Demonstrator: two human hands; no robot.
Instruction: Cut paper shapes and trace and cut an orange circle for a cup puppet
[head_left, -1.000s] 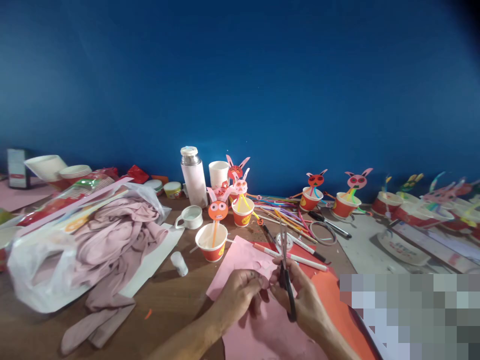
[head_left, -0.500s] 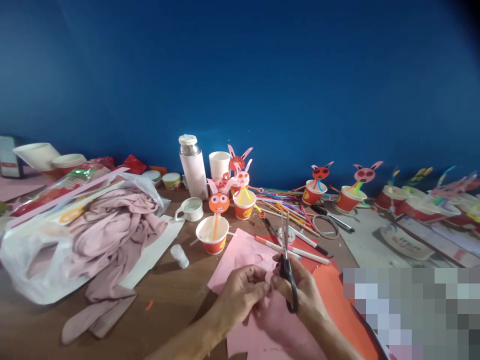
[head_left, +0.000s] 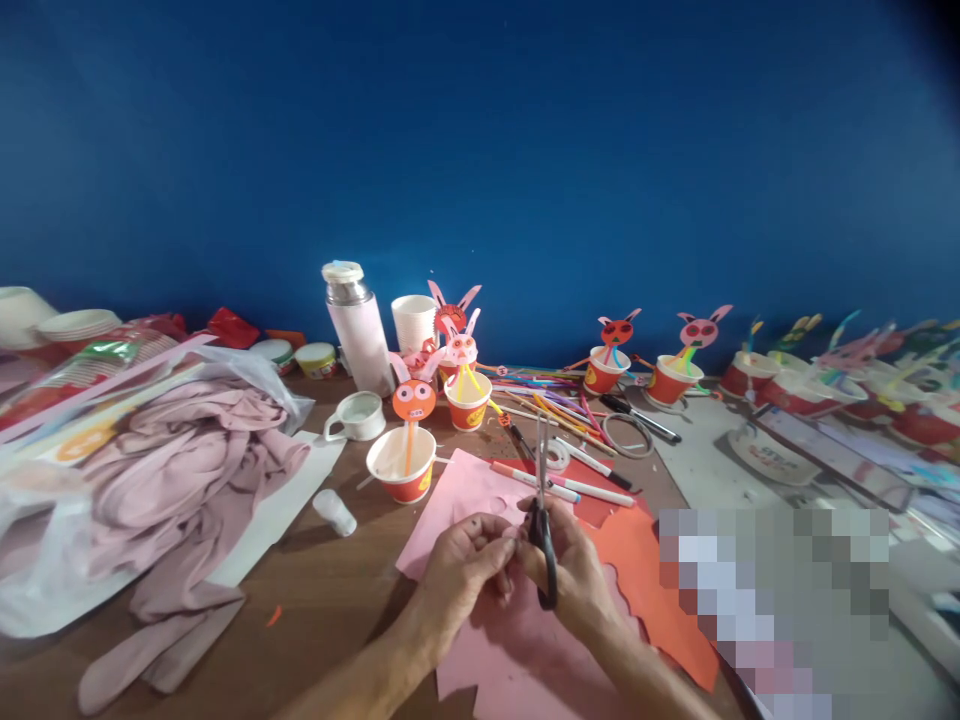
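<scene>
My right hand (head_left: 566, 560) has its fingers wrapped round black-handled scissors (head_left: 543, 540). The blades point up and away, pressed together or nearly so. Close beside it, my left hand (head_left: 471, 570) pinches what looks like a small pink piece of paper, mostly hidden by the fingertips. Both hands' fingertips meet over a pink paper sheet (head_left: 510, 640) with cut edges. An orange-red paper sheet (head_left: 660, 590) lies to the right. Beyond the hands stands a red-and-white paper cup (head_left: 405, 487) with an orange paper face (head_left: 414, 400) on a stick.
Markers (head_left: 592, 490), coloured pipe cleaners (head_left: 555, 405) and a tape ring (head_left: 628, 436) lie behind my hands. More decorated cups (head_left: 675, 380) line the wall. At left are a white thermos (head_left: 361, 335), a cup-shaped lid (head_left: 360, 415) and pink cloth (head_left: 180, 460). A blurred-out area covers the lower right.
The view has turned slightly right, so everything sits further left. My hands stay together, the right with the scissors and the left pinching the pink piece.
</scene>
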